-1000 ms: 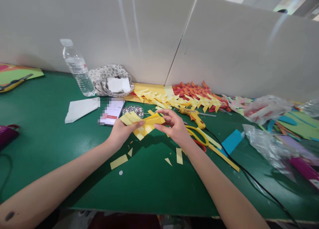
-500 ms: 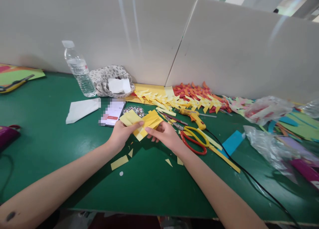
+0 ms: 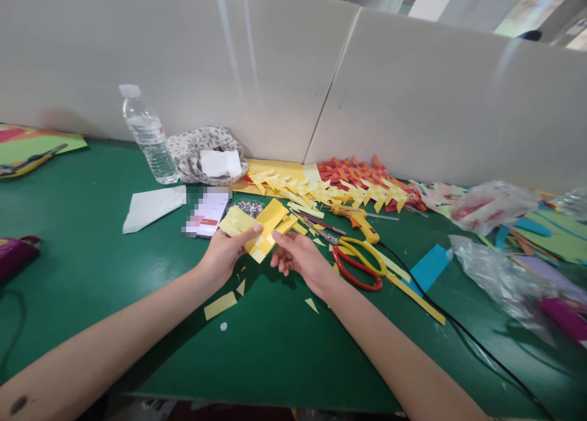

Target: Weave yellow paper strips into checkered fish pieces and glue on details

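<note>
Pale and deeper yellow paper strips, woven together in a small checkered piece [image 3: 260,241], are held over the green table [image 3: 257,360]. My left hand [image 3: 224,250] pinches the piece from its left side, thumb on top. At its right edge is my right hand [image 3: 298,256], the thumb near the deeper yellow strips and the other fingers curled below; whether it grips the paper is hard to tell. Right of my hands lie scissors [image 3: 360,262] with red and yellow handles and a yellow glue gun [image 3: 358,219]. Yellow scraps [image 3: 220,305] are scattered in front.
Behind my hands are a phone [image 3: 208,213], a patterned pouch [image 3: 202,152] and an upright water bottle [image 3: 149,137]. Woven yellow and red paper shapes [image 3: 358,179] line the partition. Blue paper [image 3: 428,266], a black cord and plastic bags [image 3: 495,207] are on the right.
The deeper yellow strips have spread and shifted in the piece. My right hand has moved slightly down and right, its thumb now at the edge of the paper. The view has tilted slightly up.
</note>
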`<action>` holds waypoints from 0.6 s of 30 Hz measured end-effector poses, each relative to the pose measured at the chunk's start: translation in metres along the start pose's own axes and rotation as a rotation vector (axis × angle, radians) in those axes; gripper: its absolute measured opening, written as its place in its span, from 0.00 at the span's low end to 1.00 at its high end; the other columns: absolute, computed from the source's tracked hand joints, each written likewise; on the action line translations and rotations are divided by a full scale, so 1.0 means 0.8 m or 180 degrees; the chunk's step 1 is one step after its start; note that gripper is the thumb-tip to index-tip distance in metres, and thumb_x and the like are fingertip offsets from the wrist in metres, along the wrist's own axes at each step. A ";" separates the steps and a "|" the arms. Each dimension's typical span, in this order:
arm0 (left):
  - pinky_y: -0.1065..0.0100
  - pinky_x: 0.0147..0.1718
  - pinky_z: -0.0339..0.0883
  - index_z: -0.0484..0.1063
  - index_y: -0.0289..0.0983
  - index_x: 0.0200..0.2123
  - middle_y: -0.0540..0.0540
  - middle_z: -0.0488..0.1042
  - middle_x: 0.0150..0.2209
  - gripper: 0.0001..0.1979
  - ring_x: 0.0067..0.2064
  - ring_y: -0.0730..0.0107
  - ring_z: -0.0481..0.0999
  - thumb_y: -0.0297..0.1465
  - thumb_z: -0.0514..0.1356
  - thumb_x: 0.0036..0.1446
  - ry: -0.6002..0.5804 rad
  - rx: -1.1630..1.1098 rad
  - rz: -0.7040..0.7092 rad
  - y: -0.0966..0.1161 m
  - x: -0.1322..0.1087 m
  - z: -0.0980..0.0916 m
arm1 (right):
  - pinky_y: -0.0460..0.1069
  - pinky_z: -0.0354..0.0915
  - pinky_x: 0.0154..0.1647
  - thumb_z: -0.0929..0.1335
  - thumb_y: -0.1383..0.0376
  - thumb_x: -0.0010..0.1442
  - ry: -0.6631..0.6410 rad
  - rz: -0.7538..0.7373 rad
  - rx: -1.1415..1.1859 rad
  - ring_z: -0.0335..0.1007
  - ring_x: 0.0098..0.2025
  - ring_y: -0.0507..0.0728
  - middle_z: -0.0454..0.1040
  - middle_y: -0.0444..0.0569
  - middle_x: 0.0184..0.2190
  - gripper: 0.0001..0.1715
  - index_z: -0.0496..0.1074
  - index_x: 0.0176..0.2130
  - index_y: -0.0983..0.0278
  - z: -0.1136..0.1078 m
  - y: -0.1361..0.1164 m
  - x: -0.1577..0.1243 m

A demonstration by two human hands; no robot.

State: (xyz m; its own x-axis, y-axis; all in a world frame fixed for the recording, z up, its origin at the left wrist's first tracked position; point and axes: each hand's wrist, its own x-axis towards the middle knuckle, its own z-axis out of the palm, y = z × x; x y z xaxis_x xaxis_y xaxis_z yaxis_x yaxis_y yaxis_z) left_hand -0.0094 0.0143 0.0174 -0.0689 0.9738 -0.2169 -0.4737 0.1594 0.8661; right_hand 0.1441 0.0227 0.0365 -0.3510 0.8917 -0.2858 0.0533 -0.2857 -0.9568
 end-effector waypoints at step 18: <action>0.66 0.34 0.73 0.75 0.35 0.38 0.42 0.79 0.38 0.20 0.35 0.63 0.79 0.33 0.71 0.39 -0.0387 0.0547 -0.0124 -0.004 -0.010 0.003 | 0.46 0.58 0.20 0.70 0.50 0.48 0.0868 -0.1060 -0.0735 0.60 0.21 0.50 0.67 0.43 0.20 0.19 0.71 0.27 0.63 -0.009 0.011 0.001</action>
State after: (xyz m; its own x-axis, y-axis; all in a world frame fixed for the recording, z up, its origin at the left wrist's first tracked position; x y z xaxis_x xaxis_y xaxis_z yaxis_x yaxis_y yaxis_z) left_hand -0.0056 0.0064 0.0175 0.0580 0.9771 -0.2046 -0.3167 0.2124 0.9245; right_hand 0.1507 0.0236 0.0276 -0.1280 0.9897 0.0639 0.1965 0.0884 -0.9765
